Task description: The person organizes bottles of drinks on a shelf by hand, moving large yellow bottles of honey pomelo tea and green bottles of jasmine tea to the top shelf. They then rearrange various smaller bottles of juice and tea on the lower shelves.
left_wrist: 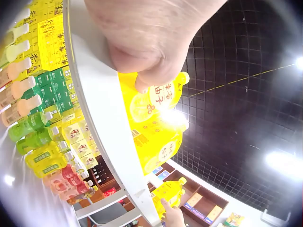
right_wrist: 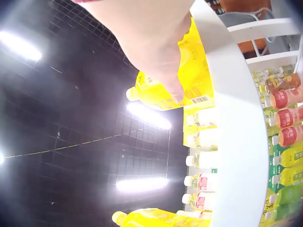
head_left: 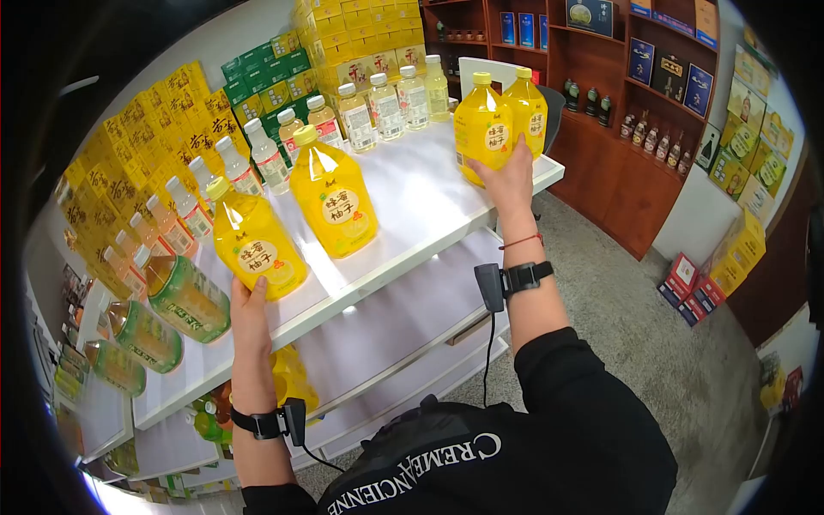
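Note:
Four-sided yellow bottles of honey pomelo drink stand on the white shelf top, two on the left and a pair on the right. My left hand (head_left: 251, 319) grips the leftmost yellow bottle (head_left: 255, 245) low on its side, with the thumb over its front in the left wrist view. Beside it stands another yellow bottle (head_left: 333, 202), untouched. At the right end, my right hand (head_left: 508, 180) holds the nearer yellow bottle (head_left: 482, 120) around its lower part. A fellow yellow bottle (head_left: 530, 107) stands close behind it, partly hidden.
Rows of clear and pink drink bottles (head_left: 354, 120) line the back of the white shelf top (head_left: 403, 202). Green-labelled bottles (head_left: 190, 296) stand at the left. Yellow cartons (head_left: 163, 129) are stacked behind. A wooden cabinet (head_left: 592, 163) is at the right, with boxes (head_left: 730, 253) on the floor.

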Tool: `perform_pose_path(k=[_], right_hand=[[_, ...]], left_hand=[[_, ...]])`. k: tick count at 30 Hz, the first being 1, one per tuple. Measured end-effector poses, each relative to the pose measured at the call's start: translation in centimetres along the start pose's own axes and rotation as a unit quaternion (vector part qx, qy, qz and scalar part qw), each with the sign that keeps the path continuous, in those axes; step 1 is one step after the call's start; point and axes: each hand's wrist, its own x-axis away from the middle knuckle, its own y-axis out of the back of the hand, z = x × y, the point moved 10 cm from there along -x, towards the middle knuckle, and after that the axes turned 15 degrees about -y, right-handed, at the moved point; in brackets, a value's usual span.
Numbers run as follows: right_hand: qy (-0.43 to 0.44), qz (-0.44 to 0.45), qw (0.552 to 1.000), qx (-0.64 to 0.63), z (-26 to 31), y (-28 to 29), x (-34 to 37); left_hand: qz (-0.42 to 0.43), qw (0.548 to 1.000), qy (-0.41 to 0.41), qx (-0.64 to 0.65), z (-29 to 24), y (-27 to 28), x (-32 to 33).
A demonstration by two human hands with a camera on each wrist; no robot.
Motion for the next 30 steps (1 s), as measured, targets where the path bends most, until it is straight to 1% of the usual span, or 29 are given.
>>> perform_pose_path(k=[1,3,4,6,10,14,16,19,21,22,24,30], right_hand=[[-0.001,-0.001,1.0,0.001,-0.2,-0.2,-0.5],[-0.036,0.084,0.996,-0.024,-1.0,-2.1,-1.0],[-0.037,0.083,0.996,-0.024,-1.1,-2.2,-1.1],[-0.041,0.054,0.998,0.009,-1.4,-2.2,-1.2],[-0.044,0.036,0.998,0.001,-1.3,-2.1,-1.0],[-0.019,0.016,1.0,-0.009,-0.7,-1.6,-1.0],[-0.011,0.014,1.0,-0.01,-0.5,-1.5,-0.5],[0.005,0.012,1.0,-0.015,-0.1,-1.3,0.5],[0.034,0.002,0.999,-0.041,0.5,-1.0,1.4],[0.032,0.0,0.999,-0.041,0.6,-1.0,1.8],[0.021,0.023,0.998,-0.051,1.0,-1.2,2.4],[0.012,0.04,0.998,-0.045,1.5,-1.5,3.4]], left_hand=[[0.002,1.0,-0.001,0.0,0.1,0.0,-0.1],[0.002,1.0,0.002,-0.005,-0.1,-0.1,0.1],[0.0,1.0,0.004,-0.009,-0.2,-0.2,0.1],[0.001,1.0,0.009,-0.006,-0.3,-0.3,0.1],[0.0,1.0,0.008,0.004,0.0,-0.1,0.1],[-0.011,1.0,-0.003,-0.011,-0.3,0.0,0.0],[-0.009,1.0,0.007,-0.01,-0.3,-0.1,0.1],[-0.004,1.0,0.004,-0.019,0.0,0.1,0.1],[-0.006,1.0,0.005,-0.016,-0.1,0.0,0.1],[-0.011,1.0,0.007,-0.014,-0.1,0.1,0.2],[-0.007,1.0,0.007,-0.019,-0.1,0.1,0.1],[0.012,1.0,0.004,-0.007,0.1,0.0,0.0]])
